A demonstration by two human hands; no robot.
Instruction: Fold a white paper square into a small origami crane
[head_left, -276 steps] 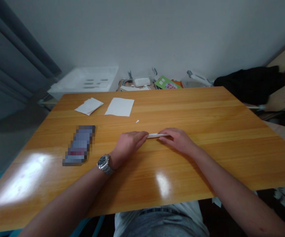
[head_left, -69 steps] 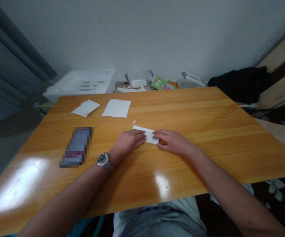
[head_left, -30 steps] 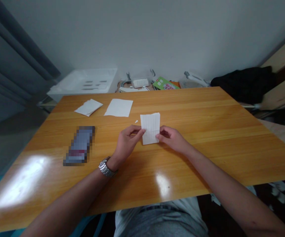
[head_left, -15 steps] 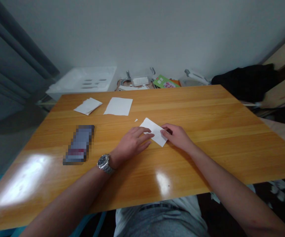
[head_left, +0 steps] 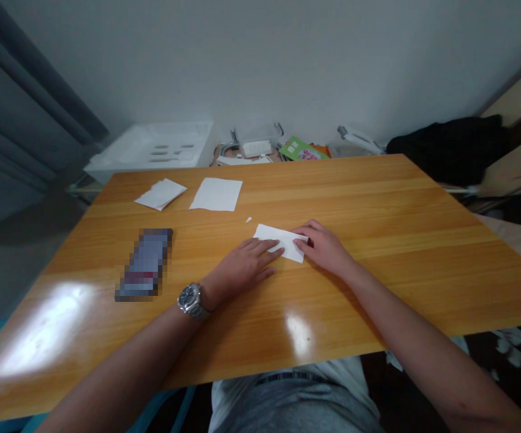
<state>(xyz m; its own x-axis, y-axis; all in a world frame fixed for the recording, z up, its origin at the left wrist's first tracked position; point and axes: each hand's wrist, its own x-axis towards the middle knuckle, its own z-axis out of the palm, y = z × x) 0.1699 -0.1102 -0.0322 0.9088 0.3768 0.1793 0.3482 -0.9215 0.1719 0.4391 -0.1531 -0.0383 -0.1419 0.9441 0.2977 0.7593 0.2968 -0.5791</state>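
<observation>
A small white piece of paper (head_left: 291, 245) lies on the wooden table (head_left: 354, 204), its long side running nearly left to right. My left hand (head_left: 246, 264), with a metal watch at the wrist, rests on the paper's left part, fingers spread. My right hand (head_left: 323, 248) pinches the paper's right end between thumb and fingers. A tiny white scrap (head_left: 249, 219) sits just beyond the paper. Farther back at the left are a flat white sheet (head_left: 217, 194) and a folded white paper (head_left: 161, 194).
A pixelated phone-like object (head_left: 145, 264) lies left of my left hand. Behind the table stand a white plastic tray (head_left: 152, 147), a green booklet (head_left: 300, 149) and a small white box (head_left: 256, 148). Black cloth (head_left: 449, 150) is heaped at the back right.
The paper has turned so its long side lies closer to left-right, and it looks narrower. The fingers of my left hand now lie flatter on it. My right hand has shifted slightly.
</observation>
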